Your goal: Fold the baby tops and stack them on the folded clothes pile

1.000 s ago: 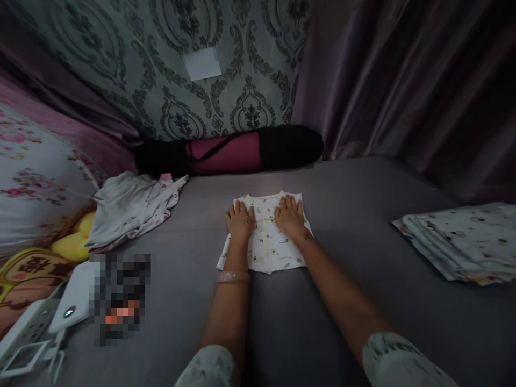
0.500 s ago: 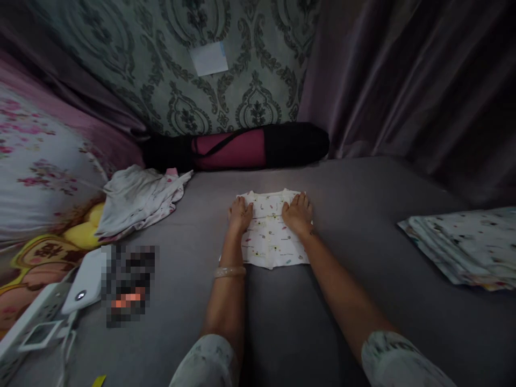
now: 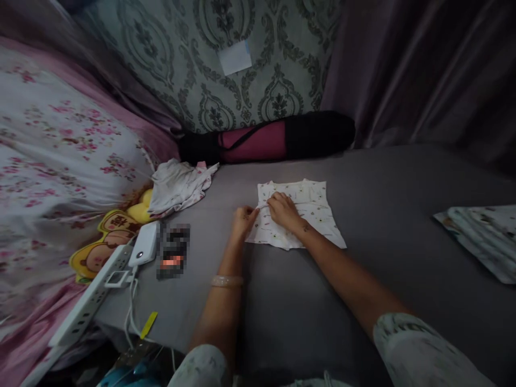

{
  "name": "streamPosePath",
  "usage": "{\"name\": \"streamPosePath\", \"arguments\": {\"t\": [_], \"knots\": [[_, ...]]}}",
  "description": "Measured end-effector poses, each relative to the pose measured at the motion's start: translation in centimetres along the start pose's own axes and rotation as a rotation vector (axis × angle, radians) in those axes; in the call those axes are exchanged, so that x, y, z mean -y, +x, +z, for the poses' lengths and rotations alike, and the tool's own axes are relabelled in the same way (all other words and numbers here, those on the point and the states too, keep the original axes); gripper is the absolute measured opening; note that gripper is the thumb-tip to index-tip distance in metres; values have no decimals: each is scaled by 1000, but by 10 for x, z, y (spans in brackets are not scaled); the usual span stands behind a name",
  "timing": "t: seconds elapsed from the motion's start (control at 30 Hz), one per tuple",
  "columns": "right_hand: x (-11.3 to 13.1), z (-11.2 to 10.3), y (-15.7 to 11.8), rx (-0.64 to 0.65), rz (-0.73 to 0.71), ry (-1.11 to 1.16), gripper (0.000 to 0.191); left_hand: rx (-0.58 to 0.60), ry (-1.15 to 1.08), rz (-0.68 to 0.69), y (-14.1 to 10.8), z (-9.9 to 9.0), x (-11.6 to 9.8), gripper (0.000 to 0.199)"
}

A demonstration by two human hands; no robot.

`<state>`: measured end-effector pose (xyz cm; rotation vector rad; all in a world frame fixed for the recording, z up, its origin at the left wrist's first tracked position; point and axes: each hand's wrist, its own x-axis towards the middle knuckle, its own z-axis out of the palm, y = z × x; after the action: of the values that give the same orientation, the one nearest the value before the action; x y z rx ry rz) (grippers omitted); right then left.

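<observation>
A small white printed garment (image 3: 318, 217) lies on the grey bed sheet, with a fold line running across its upper part. My left hand (image 3: 245, 219) is at its left edge, thumb and fingers pinched on the fabric. My right hand (image 3: 282, 209) rests on the garment's left half near the fold line, its fingers bent and pressed together on the cloth. Whether the right fingertips grip any fabric is hard to make out.
A black and pink long bag (image 3: 258, 142) lies against the wall. At left are a crumpled cloth (image 3: 177, 185), a white power bank (image 3: 144, 243), a power strip (image 3: 91, 301) and cables. Folded cloths (image 3: 484, 236) are stacked at right.
The view has turned left. My right hand has moved from the garment's right side to its left half, and my left hand now pinches the left edge instead of lying flat.
</observation>
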<state>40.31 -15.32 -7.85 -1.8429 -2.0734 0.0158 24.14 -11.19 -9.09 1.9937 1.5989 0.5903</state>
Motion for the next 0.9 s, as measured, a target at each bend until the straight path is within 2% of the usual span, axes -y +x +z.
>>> {"name": "streamPosePath", "arguments": {"t": [0.13,0.27,0.43,0.6,0.9], "knots": [[9,4,-6,68,-65,-28,28,-46,26,-33,-1,5,-3,24],[9,6,-10,63,-92,-31,28,-48,31,-60,-2,5,-6,25],[15,5,-14,70,-117,-48,29,-113,161,-39,-8,5,-6,27],[22,6,-16,46,-100,-67,32,-119,253,-51,-14,3,-12,23],[28,6,-17,62,-110,-115,34,-99,250,-103,-17,2,-15,25]]}}
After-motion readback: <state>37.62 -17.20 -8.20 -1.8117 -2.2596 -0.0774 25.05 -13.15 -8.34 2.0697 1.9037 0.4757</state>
